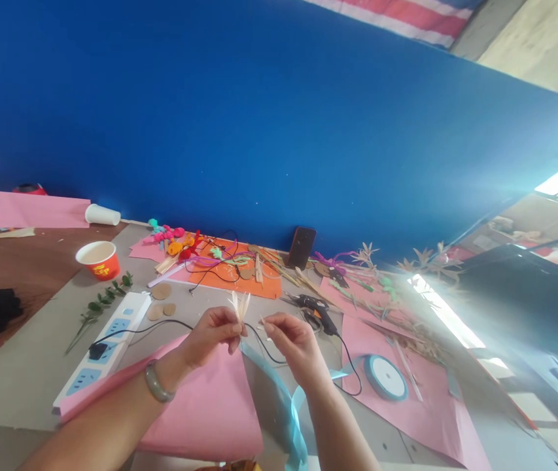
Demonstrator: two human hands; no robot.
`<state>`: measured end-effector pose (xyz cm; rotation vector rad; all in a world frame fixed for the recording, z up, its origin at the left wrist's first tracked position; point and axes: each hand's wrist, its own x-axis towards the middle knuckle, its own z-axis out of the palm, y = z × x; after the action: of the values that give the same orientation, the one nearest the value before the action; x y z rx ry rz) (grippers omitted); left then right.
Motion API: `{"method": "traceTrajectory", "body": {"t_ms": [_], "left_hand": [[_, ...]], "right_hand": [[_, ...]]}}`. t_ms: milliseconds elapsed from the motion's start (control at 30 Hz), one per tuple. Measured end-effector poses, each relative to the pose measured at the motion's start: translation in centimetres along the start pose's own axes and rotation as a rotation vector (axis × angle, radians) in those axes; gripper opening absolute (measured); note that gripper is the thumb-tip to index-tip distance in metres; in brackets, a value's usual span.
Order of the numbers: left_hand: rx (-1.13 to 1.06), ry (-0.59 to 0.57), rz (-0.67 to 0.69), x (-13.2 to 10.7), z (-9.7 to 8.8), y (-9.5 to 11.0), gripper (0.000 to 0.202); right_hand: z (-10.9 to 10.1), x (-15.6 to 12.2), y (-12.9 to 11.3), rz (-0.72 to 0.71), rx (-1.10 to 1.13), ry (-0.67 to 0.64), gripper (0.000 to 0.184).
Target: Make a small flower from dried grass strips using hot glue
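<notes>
My left hand [217,331] pinches the base of a pale straw-coloured flower [241,307], its thin petals fanned upward. Close by on the right, my right hand [289,337] has thumb and fingertips pressed together on a small pale strip [261,323], perhaps a petal; its shape is partly hidden. A light blue ribbon [271,376] runs from below the flower, under my right forearm and towards its spool [385,377]. Beneath my left arm lies a pink paper sheet [205,405].
A white power strip [129,314], a leafy green sprig [104,301] and a paper cup [98,260] stand left. A black glue gun [318,311] with a trailing cord lies behind my right hand. A phone [302,247] leans near the blue wall [259,118].
</notes>
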<state>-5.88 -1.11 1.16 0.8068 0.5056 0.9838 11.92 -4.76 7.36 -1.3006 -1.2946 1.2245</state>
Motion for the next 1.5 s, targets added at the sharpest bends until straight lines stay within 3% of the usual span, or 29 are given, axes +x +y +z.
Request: {"method": "traceTrajectory", "body": {"t_ms": [200, 467, 633, 867, 1233, 1500], "left_hand": [[0.056, 0.001, 0.037, 0.1, -0.3, -0.4, 0.026], [0.148, 0.003, 0.047, -0.5, 0.6, 0.2, 0.030], [0.148, 0.015, 0.079, -0.6, 0.7, 0.1, 0.031], [0.191, 0.014, 0.091, -0.5, 0.4, 0.0, 0.025], [0.188, 0.025, 0.083, -0.2, 0.1, -0.2, 0.024], [0.209, 0.021, 0.056, -0.2, 0.1, -0.1, 0.028]], "right_hand": [[-0.7, 0.7, -2.2, -0.116, -0.280, -0.110, 0.019], [-1.0, 1.2, -6.0, -0.104, -0.618, -0.250, 0.013], [-0.5, 1.6, -7.3, -0.164, -0.697, -0.327, 0.015], [0.0, 2.1, -7.4, -0.219, -0.744, -0.376, 0.015], [-0.8, 1.2, -6.2, -0.791, -1.089, -0.357, 0.023], [-0.7, 1.8, -6.2, -0.950, -1.101, -0.396, 0.024]]}}
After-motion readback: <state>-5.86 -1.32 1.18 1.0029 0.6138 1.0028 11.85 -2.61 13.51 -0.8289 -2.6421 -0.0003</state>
